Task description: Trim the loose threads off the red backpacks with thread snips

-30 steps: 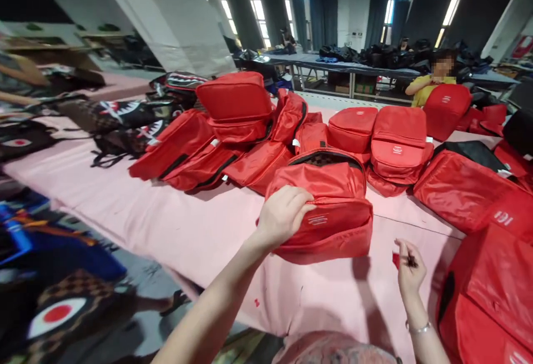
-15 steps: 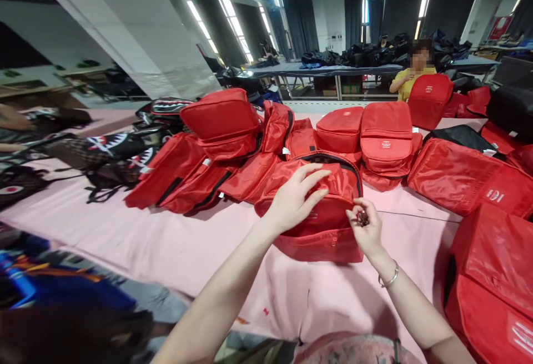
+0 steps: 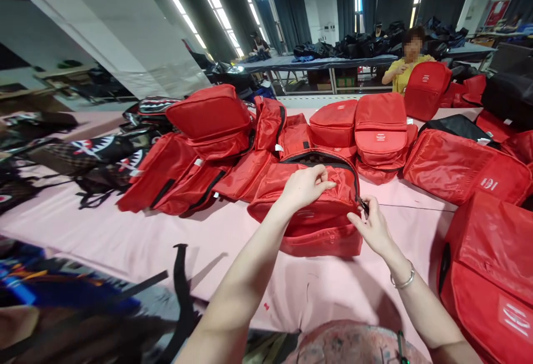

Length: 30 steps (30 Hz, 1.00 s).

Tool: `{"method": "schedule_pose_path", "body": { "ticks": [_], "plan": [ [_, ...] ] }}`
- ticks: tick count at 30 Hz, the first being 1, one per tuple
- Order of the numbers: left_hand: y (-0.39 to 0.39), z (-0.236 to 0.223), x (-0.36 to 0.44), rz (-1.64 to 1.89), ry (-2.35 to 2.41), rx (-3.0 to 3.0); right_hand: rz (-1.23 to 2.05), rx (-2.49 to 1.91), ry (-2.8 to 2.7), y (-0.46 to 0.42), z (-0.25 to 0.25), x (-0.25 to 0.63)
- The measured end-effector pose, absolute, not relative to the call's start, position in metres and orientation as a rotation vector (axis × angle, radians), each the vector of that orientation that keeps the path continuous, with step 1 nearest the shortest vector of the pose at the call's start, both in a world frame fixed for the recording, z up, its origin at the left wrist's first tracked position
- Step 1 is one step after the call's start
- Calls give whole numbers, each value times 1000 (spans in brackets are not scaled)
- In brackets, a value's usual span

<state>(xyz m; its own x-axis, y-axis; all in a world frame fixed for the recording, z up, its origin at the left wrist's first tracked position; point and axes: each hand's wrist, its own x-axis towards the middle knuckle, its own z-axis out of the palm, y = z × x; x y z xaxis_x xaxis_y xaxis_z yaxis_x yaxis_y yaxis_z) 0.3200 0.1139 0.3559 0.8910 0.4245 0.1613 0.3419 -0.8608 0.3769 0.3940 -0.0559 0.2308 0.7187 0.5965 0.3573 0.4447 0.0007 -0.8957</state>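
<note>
A red backpack (image 3: pixel 320 214) lies on the pink table (image 3: pixel 145 236) right in front of me, its black top zipper partly open. My left hand (image 3: pixel 306 186) rests on the bag's upper flap, fingers curled and gripping the red fabric near the zipper. At the bag's right side my right hand (image 3: pixel 370 225) pinches a small dark zipper pull (image 3: pixel 363 205). A bracelet circles my right wrist.
Several more red backpacks (image 3: pixel 378 130) are piled behind and to the right. Dark shark-print bags (image 3: pixel 104 150) lie at the left. A person in a yellow shirt (image 3: pixel 406 66) handles a red bag at the far side. A black strap (image 3: pixel 181 292) hangs below the table edge.
My right hand rose from the table to the bag's right side and took the zipper pull. My left hand shifted from the bag's front up to its top flap.
</note>
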Motion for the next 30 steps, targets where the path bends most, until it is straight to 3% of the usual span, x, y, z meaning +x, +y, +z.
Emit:
{"method": "schedule_pose_path", "body": {
  "ticks": [30],
  "plan": [
    [115,353,313,408,613,2629,224,-1661,-1067,-54,255,403]
  ]
}}
